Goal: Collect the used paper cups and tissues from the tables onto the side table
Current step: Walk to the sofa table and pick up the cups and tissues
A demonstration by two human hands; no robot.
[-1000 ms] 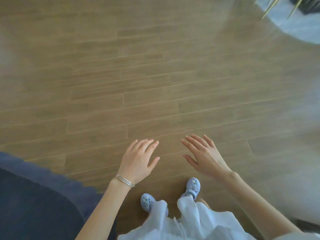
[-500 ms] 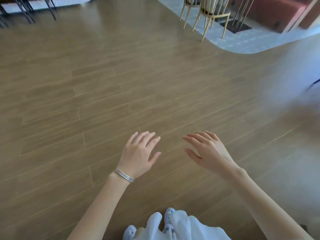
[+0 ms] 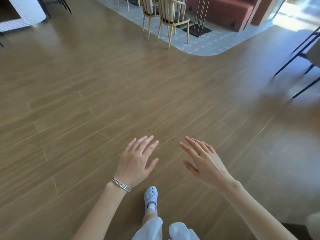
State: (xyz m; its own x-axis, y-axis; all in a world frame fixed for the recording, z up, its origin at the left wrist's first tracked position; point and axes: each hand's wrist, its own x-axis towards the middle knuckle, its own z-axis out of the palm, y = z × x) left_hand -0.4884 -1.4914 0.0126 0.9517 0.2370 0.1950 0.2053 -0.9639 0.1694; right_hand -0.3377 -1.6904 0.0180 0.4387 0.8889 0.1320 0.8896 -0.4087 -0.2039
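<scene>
The person is holding both hands out in front, palms down, above the floor. The left hand (image 3: 136, 163) is keeping its fingers straight and loosely fanned, thumb out to the side, and is gripping nothing. The right hand (image 3: 206, 163) is lying the same way, fingers straight and a little spread, with nothing in it. The two are hovering side by side, apart from each other. Where the paper cups and tissues are lying cannot be told from this view.

Thin silver bangles (image 3: 121, 186) are circling the left wrist. Below the hands a pale clog (image 3: 151, 196) is stepping forward, with white trousers (image 3: 150, 227) showing at the bottom edge.

Brown wooden floor (image 3: 86, 110) is stretching from the feet towards the far end. There, two light wooden chairs (image 3: 171, 19) are standing on a pale tiled patch (image 3: 204, 45) with a curved edge. Just beside them a black-based stand (image 3: 199, 29) is carrying thin upright rods, and behind it a red-brown upholstered seat (image 3: 225, 11) is running along the wall.

At the right edge, black metal legs (image 3: 301, 54) are slanting into view, blurred. At the top left a white block (image 3: 22, 13) is sitting on the floor beside thin dark legs (image 3: 64, 4). Bright daylight is coming in at the top right corner.
</scene>
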